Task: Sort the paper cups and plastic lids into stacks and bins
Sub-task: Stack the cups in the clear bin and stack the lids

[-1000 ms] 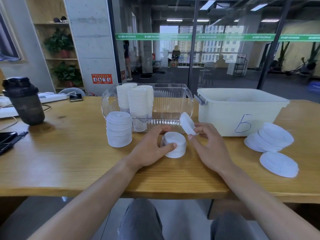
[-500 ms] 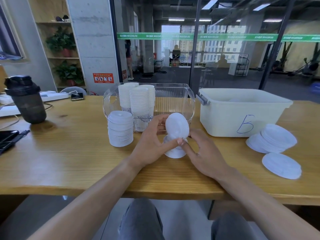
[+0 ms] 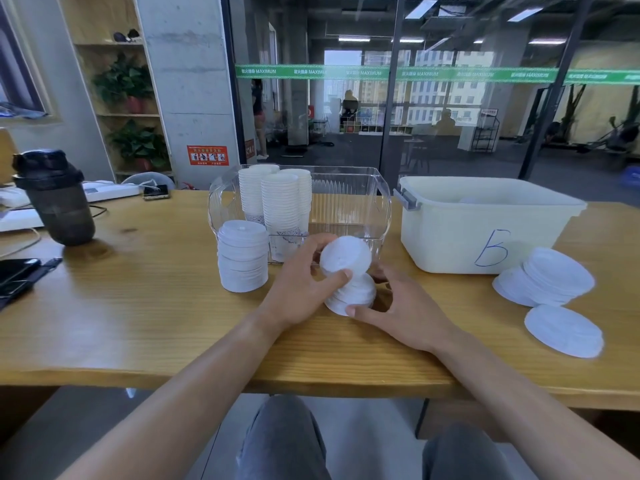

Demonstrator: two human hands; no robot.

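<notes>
Closest to me are my two hands, side by side on the wooden table [image 3: 138, 323]. My left hand [image 3: 301, 289] pinches one white plastic lid [image 3: 344, 255] between thumb and fingers, tipped up on its edge, just above a short stack of lids [image 3: 356, 295]. My right hand [image 3: 405, 306] curls round that short stack from the right, with the thumb touching its bottom edge. I think I am about to set the lid on top.

Off to the right, a loose lid [image 3: 564, 330] lies flat near the table edge. Just behind it is a messy pile of lids [image 3: 547, 280], fanned out and not yet stacked. So there is still work left there.

To the left of my hands stands a tall stack of lids [image 3: 243, 259] — neat and straight, so that one looks done.

Behind it is the clear bin [image 3: 349, 199], with paper cups [image 3: 277, 199] nested in tall columns at its left side. The cups look sorted already. The right part of that bin holds nothing that I can see.

To the right is the cream bin marked B [image 3: 485, 226]. Something pale shows inside near the back, but I cannot tell what it is.

Far left sits a dark shaker bottle [image 3: 55, 199] — not part of the job.
</notes>
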